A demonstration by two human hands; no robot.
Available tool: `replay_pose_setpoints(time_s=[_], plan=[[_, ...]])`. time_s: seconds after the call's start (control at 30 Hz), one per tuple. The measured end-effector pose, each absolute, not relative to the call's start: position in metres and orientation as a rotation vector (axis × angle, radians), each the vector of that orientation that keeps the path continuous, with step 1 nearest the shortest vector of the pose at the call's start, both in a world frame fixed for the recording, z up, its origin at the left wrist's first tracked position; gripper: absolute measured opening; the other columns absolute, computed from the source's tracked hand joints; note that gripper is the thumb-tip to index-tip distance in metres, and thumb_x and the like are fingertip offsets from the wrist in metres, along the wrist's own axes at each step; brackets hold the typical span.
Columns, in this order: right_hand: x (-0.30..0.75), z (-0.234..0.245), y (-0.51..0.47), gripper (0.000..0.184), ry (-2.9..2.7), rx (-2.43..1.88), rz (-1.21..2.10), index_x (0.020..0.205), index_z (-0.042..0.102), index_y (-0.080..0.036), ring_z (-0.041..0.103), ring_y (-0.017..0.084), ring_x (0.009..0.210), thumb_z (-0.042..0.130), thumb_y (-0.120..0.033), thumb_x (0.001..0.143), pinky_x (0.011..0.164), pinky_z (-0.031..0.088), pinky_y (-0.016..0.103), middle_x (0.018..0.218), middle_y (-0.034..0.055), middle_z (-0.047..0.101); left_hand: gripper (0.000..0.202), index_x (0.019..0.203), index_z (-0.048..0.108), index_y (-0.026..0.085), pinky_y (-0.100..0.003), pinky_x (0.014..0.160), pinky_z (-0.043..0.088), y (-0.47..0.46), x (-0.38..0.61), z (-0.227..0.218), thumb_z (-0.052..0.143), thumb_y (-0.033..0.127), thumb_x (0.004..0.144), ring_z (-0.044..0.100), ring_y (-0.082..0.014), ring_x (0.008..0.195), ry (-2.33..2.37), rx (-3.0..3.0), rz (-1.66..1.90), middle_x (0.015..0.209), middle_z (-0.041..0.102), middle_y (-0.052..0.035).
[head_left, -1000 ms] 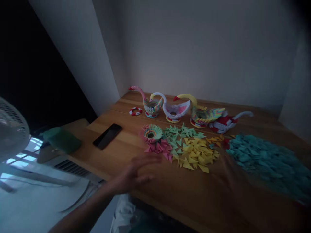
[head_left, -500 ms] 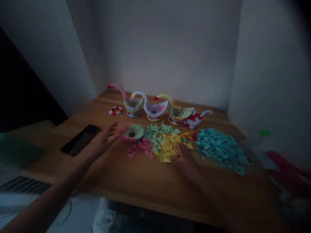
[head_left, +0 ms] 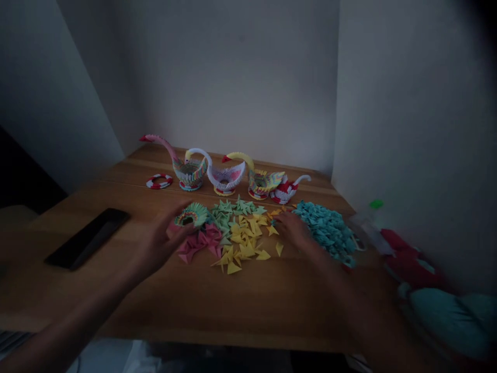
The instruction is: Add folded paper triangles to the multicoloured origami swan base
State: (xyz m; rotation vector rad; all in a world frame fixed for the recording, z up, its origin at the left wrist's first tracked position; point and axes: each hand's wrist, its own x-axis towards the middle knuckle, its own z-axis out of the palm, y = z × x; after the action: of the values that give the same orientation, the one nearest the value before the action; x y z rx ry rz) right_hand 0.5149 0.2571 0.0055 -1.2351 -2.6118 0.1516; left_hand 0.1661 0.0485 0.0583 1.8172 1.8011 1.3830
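My left hand (head_left: 161,241) is at the left side of a round folded-paper bowl (head_left: 198,211), green with a pink edge. Its thumb and fingers are spread around the rim; whether they touch it I cannot tell. Reaching over the small orange paper pieces (head_left: 275,213), my right hand (head_left: 293,228) has its fingers stretched out and slightly blurred. Between the hands lie loose folded triangles: pink pieces (head_left: 200,242), green pieces (head_left: 223,220) and yellow pieces (head_left: 244,238). A big heap of teal pieces (head_left: 324,225) is just right of my right hand.
Behind stand several paper swans, among them a pink-necked swan (head_left: 190,176), a white swan (head_left: 227,178) and a yellow-necked swan (head_left: 262,181). A red and white paper ring (head_left: 159,181) and a black phone (head_left: 88,237) lie left. Red fabric (head_left: 407,259) is at right.
The view has shifted right. My left hand has come to the round paper bowl. My right hand has moved from the yellow pieces to the orange ones; some yellow pieces now lie nearer and more spread.
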Motion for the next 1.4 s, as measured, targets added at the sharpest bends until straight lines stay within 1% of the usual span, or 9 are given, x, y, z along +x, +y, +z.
replay_pose_setpoints(time_s=[0.2,0.3,0.37,0.47,0.57,0.67,0.8,1.27,1.4], plan=[[0.510,0.000,0.264,0.015,-2.562,-1.265,0.259,0.087,0.069,-0.018,0.062,0.024,0.092,0.055,-0.012,0.083,0.083,0.046,0.034,0.095,0.0108,0.068,0.036,0.128,0.055,0.025,-0.040,0.104,0.044,0.070,0.225,0.078,0.054,0.030,0.093,0.053,-0.0231,0.125,1.379,2.128,1.294,0.135,0.055,-0.0087],[0.527,0.010,0.253,0.021,-2.440,-1.324,0.337,0.098,0.065,-0.017,0.064,0.022,0.085,0.048,-0.024,0.089,0.075,0.049,0.033,0.093,0.0100,0.068,0.037,0.130,0.053,0.025,-0.039,0.106,0.043,0.087,0.252,0.076,0.054,0.026,0.093,0.051,-0.0214,0.126,1.244,2.175,1.217,0.137,0.053,-0.0086],[0.538,0.020,0.236,0.029,-2.297,-1.306,0.561,0.108,0.060,-0.017,0.066,0.020,0.080,0.044,-0.034,0.092,0.069,0.051,0.032,0.090,0.0075,0.069,0.037,0.129,0.054,0.023,-0.039,0.106,0.042,0.102,0.273,0.071,0.055,0.024,0.091,0.052,-0.0216,0.125,1.169,2.206,1.195,0.135,0.055,-0.0097],[0.547,0.035,0.205,0.032,-1.956,-1.166,1.045,0.106,0.059,-0.020,0.067,0.019,0.076,0.053,-0.043,0.086,0.067,0.053,0.032,0.085,0.0041,0.068,0.038,0.125,0.058,0.019,-0.036,0.100,0.045,0.129,0.308,0.059,0.058,0.020,0.087,0.057,-0.0218,0.117,1.101,2.203,1.189,0.127,0.062,-0.0101],[0.552,0.045,0.181,0.029,-1.798,-1.058,1.219,0.099,0.060,-0.022,0.066,0.018,0.077,0.063,-0.042,0.079,0.072,0.054,0.033,0.086,0.0029,0.068,0.032,0.116,0.064,0.018,-0.029,0.083,0.051,0.147,0.340,0.050,0.060,0.019,0.085,0.064,-0.0184,0.095,1.061,2.101,1.176,0.112,0.069,-0.0081],[0.559,0.048,0.172,0.027,-1.753,-1.035,1.232,0.096,0.060,-0.023,0.066,0.018,0.082,0.067,-0.039,0.076,0.075,0.054,0.033,0.090,0.0030,0.069,0.018,0.099,0.070,0.017,-0.023,0.071,0.048,0.153,0.364,0.046,0.060,0.016,0.084,0.063,-0.0144,0.078,0.992,2.061,1.161,0.092,0.071,-0.0050],[0.571,0.040,0.170,0.027,-1.726,-1.056,1.189,0.093,0.060,-0.023,0.065,0.019,0.084,0.069,-0.040,0.074,0.077,0.054,0.034,0.089,0.0023,0.068,0.012,0.085,0.070,0.016,-0.021,0.067,0.044,0.155,0.381,0.040,0.060,0.010,0.080,0.060,-0.0130,0.073,1.018,2.026,1.158,0.081,0.070,-0.0027],[0.602,0.028,0.185,0.032,-1.462,-1.141,1.005,0.087,0.058,-0.023,0.068,0.020,0.077,0.073,-0.044,0.067,0.074,0.055,0.035,0.081,0.0017,0.068,0.017,0.093,0.068,0.017,-0.021,0.064,0.043,0.190,0.415,0.015,0.060,0.015,0.079,0.060,-0.0127,0.068,1.101,2.069,1.085,0.076,0.068,-0.0002],[0.617,0.024,0.201,0.035,-1.385,-1.170,1.024,0.084,0.059,-0.023,0.067,0.019,0.071,0.075,-0.045,0.063,0.069,0.056,0.034,0.075,0.0002,0.067,0.019,0.096,0.068,0.016,-0.025,0.072,0.046,0.212,0.427,0.018,0.060,0.013,0.079,0.061,-0.0156,0.078,1.096,2.054,1.091,0.085,0.068,-0.0036]])
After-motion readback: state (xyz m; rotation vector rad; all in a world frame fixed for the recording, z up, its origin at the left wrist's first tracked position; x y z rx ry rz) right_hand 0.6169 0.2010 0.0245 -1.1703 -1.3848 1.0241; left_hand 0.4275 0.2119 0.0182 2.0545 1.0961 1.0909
